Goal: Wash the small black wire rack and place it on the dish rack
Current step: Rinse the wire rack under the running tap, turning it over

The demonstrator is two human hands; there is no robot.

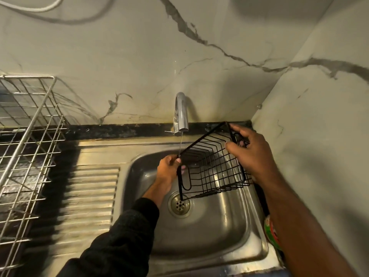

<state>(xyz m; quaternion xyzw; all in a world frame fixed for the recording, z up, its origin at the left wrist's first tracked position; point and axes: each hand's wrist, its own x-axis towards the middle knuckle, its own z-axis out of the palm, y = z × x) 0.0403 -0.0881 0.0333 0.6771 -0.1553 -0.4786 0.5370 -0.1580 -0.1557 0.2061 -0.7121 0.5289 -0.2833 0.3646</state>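
A small black wire rack (211,168) is held tilted over the steel sink (201,236), under the chrome tap (181,114). A thin stream of water runs from the spout onto the rack's left corner. My left hand (168,171) grips the rack's left end. My right hand (253,156) grips its right end near the back corner. The silver wire dish rack (26,140) stands on the counter at the far left, well apart from both hands.
A ribbed steel drainboard (87,206) lies between the sink and the dish rack. The drain (180,204) sits in the basin below the rack. A green and red packet (271,232) lies at the sink's right edge. Marble walls close the back and right.
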